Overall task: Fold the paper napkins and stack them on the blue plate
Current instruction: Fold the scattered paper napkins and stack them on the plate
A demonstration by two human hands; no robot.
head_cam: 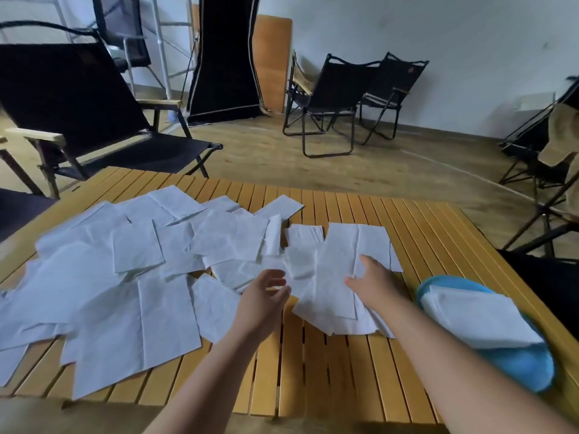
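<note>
Two bare forearms are showing, coming in from the bottom edge. No sleeves are reaching the wrists or forearms. The left hand is wearing nothing: no glove, ring or watch visible. The right hand is looking the same, bare. Fingers are showing slightly blurred. Nothing else of the person is showing.

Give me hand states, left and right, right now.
Left hand: open, fingers loosely spread above the napkins, holding nothing.
Right hand: open, flat on an unfolded napkin.
</note>
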